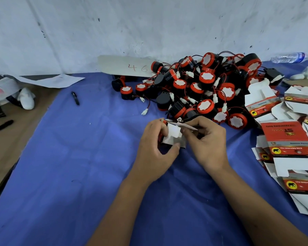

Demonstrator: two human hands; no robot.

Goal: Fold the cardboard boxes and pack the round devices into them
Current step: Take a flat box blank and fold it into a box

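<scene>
Closing a box looks to be the step in hand, over the blue surface [78,157]. Behind lies the pile of round devices [203,86], with flat boxes [288,148] stacked at the right edge. The left hand [155,144] grips the small box [172,136], fingers curled round its side and thumb under its near corner. The right hand [206,139] pinches its open white flap [182,125]. A device may already sit inside, though the hands hide that. Next, I judge, the flap must be tucked in squarely while the left hand steadies the box.
</scene>
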